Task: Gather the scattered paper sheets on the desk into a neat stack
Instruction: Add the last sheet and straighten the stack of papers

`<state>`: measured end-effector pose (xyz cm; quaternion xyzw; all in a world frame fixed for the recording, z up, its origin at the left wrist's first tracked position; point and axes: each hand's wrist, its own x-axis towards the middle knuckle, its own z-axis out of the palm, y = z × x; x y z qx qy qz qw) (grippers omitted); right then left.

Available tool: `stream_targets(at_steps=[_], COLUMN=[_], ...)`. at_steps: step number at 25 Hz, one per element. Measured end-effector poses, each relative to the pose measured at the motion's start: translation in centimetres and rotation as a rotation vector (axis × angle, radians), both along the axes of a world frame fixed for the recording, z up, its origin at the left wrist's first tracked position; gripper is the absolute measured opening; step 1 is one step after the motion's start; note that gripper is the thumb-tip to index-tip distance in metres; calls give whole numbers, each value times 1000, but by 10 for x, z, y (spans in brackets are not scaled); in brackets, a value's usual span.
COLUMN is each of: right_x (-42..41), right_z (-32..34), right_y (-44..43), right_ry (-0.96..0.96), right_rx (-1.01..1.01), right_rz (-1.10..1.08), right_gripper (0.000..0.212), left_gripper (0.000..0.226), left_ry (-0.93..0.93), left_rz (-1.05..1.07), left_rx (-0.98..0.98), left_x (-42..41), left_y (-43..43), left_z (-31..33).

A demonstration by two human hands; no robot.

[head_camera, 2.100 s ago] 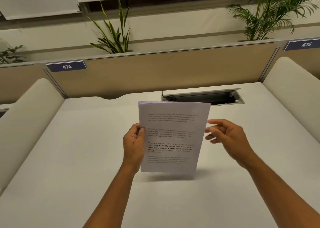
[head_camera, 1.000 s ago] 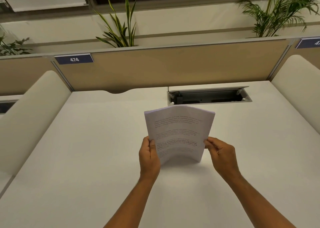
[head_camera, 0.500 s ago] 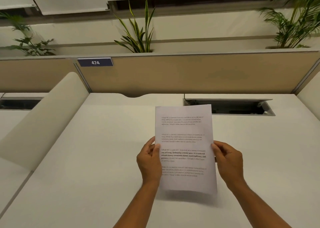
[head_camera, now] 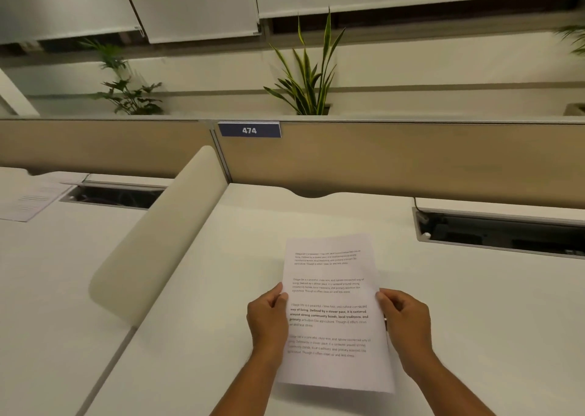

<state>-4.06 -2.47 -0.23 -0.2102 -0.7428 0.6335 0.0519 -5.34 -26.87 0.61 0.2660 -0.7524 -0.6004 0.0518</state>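
Observation:
A stack of white printed paper sheets (head_camera: 332, 301) lies low over the white desk (head_camera: 474, 320), printed side up, its edges lined up. My left hand (head_camera: 267, 320) grips the stack's left edge, thumb on top. The right edge is pinched by my right hand (head_camera: 405, 324) at the same height. The near end of the stack casts a shadow on the desk, so it hovers slightly above the surface. Another printed sheet (head_camera: 30, 199) lies on the neighbouring desk at far left.
A rounded beige side divider (head_camera: 158, 241) separates this desk from the left one. A tan back partition (head_camera: 395, 159) carries a blue 474 plate (head_camera: 249, 130). An open cable tray (head_camera: 500, 233) sits at the back right, another (head_camera: 110, 195) on the left desk. Plants stand behind the partition.
The stack went from upright in my left hand to nearly flat and low over the desk, held by both hands. The view has turned left, revealing the neighbouring desk.

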Motion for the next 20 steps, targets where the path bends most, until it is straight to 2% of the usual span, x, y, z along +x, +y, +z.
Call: stream_targets(at_steps=[4, 10, 20], right_x=[-46, -132, -240], right_z=[-5, -5, -22], right_y=[-56, -105, -110], right_ry=[-69, -185, -243], right_rx=[-44, -28, 272], right_rz=[-13, -44, -29], right_gripper=[21, 22, 22], left_gripper=[34, 35, 34], left_ry=[-35, -92, -122], left_rz=[-16, -23, -61], left_rx=[-83, -95, -180], left_x=[-56, -154, -255], left_y=[-54, -94, -82], left_z=[0, -4, -33])
